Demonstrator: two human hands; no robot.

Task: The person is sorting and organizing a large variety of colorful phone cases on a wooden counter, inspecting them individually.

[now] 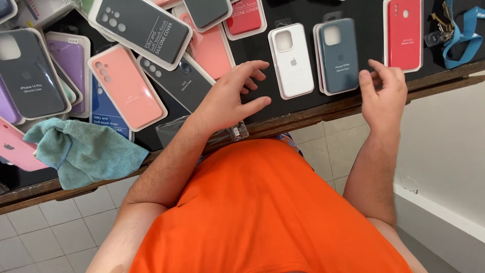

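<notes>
Two empty hands [230,96] [384,93] near white phone case [291,60]

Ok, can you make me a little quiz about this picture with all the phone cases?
1. True or false: the cloth is teal.
2. Which case lies nearest the left hand? A white case, B red case.
3. What lies by the blue strap?

Key: 1 true. 2 A. 3 keys.

The right hand touches the blue-grey case.
</notes>
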